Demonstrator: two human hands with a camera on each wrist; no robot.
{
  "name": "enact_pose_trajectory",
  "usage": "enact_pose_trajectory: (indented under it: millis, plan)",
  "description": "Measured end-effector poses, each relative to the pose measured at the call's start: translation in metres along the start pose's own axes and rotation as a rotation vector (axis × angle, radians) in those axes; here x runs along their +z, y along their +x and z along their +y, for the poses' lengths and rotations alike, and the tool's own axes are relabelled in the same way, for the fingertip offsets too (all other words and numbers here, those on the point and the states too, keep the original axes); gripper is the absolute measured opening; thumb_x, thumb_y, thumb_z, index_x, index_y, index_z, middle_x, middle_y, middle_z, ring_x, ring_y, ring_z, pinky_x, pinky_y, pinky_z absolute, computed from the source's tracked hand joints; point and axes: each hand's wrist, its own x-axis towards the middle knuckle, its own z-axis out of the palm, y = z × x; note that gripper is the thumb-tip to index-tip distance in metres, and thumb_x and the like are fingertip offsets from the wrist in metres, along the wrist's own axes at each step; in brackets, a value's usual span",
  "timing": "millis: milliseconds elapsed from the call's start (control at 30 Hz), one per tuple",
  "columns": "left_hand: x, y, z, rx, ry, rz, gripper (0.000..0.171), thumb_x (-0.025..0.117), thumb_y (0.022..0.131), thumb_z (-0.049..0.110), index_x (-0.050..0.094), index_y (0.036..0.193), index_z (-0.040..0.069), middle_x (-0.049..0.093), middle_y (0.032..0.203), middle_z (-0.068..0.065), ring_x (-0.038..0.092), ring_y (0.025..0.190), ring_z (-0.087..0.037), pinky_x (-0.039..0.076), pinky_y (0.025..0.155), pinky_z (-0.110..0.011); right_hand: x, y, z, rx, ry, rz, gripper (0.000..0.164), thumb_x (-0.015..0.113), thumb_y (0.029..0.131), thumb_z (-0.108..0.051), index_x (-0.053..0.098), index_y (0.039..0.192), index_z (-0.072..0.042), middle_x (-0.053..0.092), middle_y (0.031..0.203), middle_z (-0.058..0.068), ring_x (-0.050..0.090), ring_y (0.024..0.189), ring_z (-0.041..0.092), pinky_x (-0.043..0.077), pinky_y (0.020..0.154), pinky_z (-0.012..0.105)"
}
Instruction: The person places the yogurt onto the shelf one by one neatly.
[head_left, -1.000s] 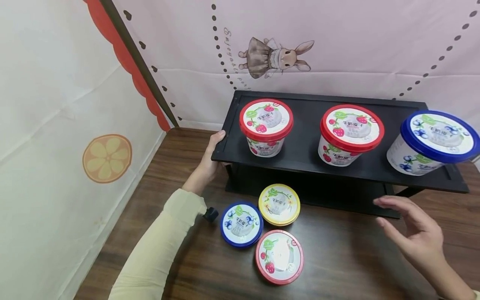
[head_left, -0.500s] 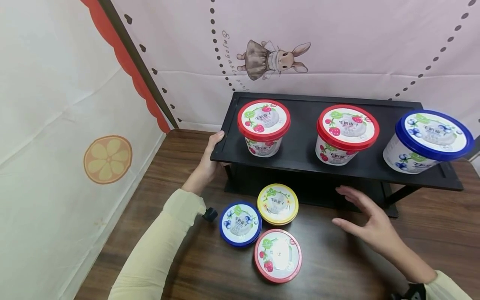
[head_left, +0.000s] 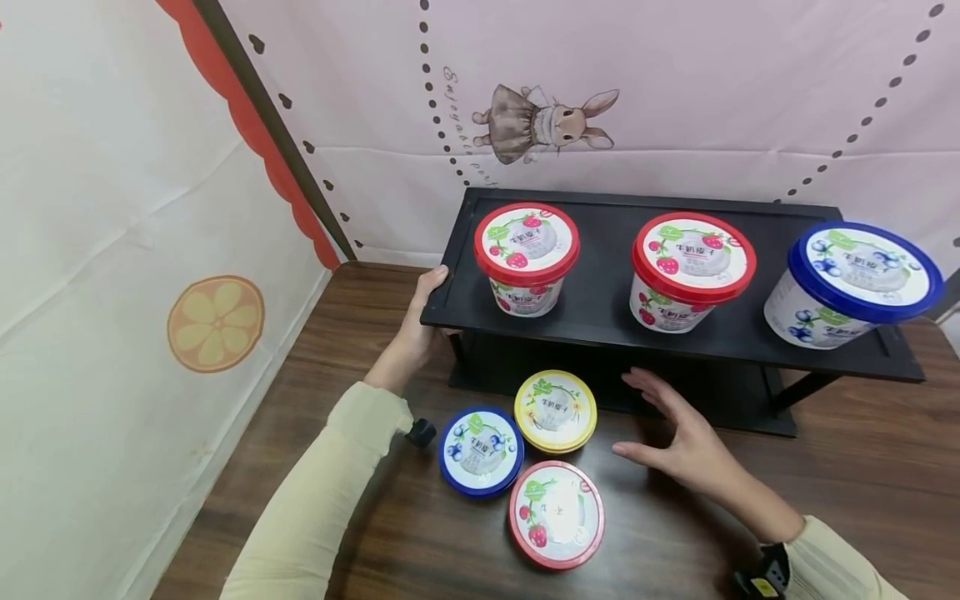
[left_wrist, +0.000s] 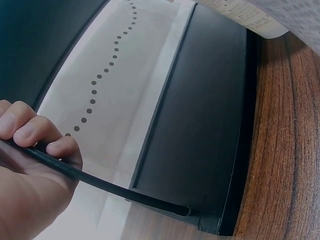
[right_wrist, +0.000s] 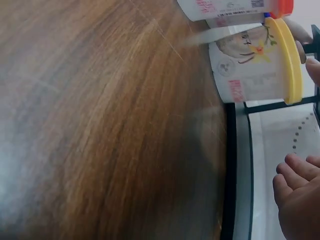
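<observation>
Closest to me on the dark wood surface (head_left: 660, 533) stands a red-lidded tub (head_left: 557, 515), glare washing out the middle of its lid. Just behind it, a little to the left, is a blue-lidded tub (head_left: 481, 452). The yellow-lidded tub (head_left: 555, 411) completes the cluster, upright in front of the black rack (head_left: 607, 250).

The right grip (head_left: 678, 433) hangs to the right of that yellow lid, its thumb and fingers parted and holding nothing. The space between thumb and fingertips faces the yellow-lidded tub, which sits near the tips but outside the grip. There's a dark device strapped at that wrist, below a pale sleeve (head_left: 832, 562).

Over on the other side, the left grip (head_left: 420, 321) has hold of the rack's left end, thumb up at the edge of the top shelf. From the left wrist you can see the fingers curled round a thin black bar. The yellow-lidded tub is well apart from this hand.

Up on the top shelf are two red-lidded strawberry tubs (head_left: 692, 258) and, at the right end, a blueberry tub (head_left: 855, 275). Behind everything hangs pale pink cloth printed with a rabbit (head_left: 547, 123) in a dress.
</observation>
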Motion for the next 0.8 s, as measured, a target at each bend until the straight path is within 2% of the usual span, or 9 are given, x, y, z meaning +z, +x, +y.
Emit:
enact_pose_trajectory:
  millis: [200, 300, 400, 467, 633, 800]
  plan:
    - [0.0, 0.0, 0.001, 0.005, 0.007, 0.007, 0.05, 0.047, 0.091, 0.061, 0.056, 0.092, 0.012, 0.051, 0.063, 0.001, 0.04, 0.048, -0.009, 0.029, 0.046, -0.024, 0.011, 0.008, 0.003, 0.009, -0.013, -0.045, 0.096, 0.088, 0.074, -0.024, 0.032, 0.15, -0.006, 0.044, 0.146, 0.009, 0.039, 0.134, 0.028, 0.029, 0.104, 0.017]
    - [0.0, -0.001, 0.001, 0.001, 0.006, 0.016, 0.05, 0.048, 0.09, 0.061, 0.057, 0.092, 0.011, 0.051, 0.063, 0.001, 0.04, 0.047, -0.009, 0.03, 0.045, -0.022, 0.017, 0.011, 0.003, 0.025, -0.04, -0.089, 0.097, 0.088, 0.074, -0.03, 0.033, 0.149, -0.006, 0.042, 0.147, 0.01, 0.039, 0.134, 0.03, 0.033, 0.106, 0.032]
    - [0.0, -0.002, 0.001, 0.0, 0.019, 0.015, 0.052, 0.048, 0.09, 0.062, 0.056, 0.094, 0.011, 0.052, 0.065, 0.001, 0.042, 0.049, -0.009, 0.032, 0.046, -0.022, 0.02, 0.012, 0.002, 0.071, -0.072, -0.128, 0.096, 0.087, 0.074, -0.038, 0.034, 0.149, -0.01, 0.042, 0.146, 0.011, 0.041, 0.132, 0.033, 0.035, 0.104, 0.05]
    - [0.001, -0.001, 0.001, -0.003, 0.016, 0.017, 0.052, 0.048, 0.09, 0.062, 0.056, 0.094, 0.011, 0.052, 0.064, 0.001, 0.042, 0.048, -0.008, 0.032, 0.046, -0.022, 0.023, 0.013, 0.001, 0.089, -0.092, -0.143, 0.095, 0.086, 0.074, -0.041, 0.035, 0.149, -0.013, 0.042, 0.145, 0.012, 0.042, 0.13, 0.035, 0.036, 0.101, 0.056]
    - [0.0, -0.001, 0.001, 0.001, -0.002, 0.018, 0.053, 0.051, 0.088, 0.064, 0.056, 0.091, 0.011, 0.051, 0.063, 0.001, 0.042, 0.047, -0.008, 0.031, 0.045, -0.023, 0.031, 0.015, -0.002, 0.086, -0.132, -0.149, 0.096, 0.086, 0.073, -0.042, 0.037, 0.147, -0.007, 0.043, 0.144, 0.019, 0.044, 0.128, 0.037, 0.038, 0.099, 0.058]
    - [-0.002, -0.002, -0.001, -0.016, 0.006, 0.024, 0.057, 0.052, 0.086, 0.067, 0.058, 0.098, 0.012, 0.06, 0.07, 0.001, 0.053, 0.054, -0.008, 0.04, 0.048, -0.022, 0.04, 0.017, -0.003, 0.1, -0.097, -0.161, 0.098, 0.086, 0.074, -0.041, 0.034, 0.148, -0.003, 0.042, 0.144, 0.022, 0.042, 0.13, 0.039, 0.035, 0.101, 0.058]
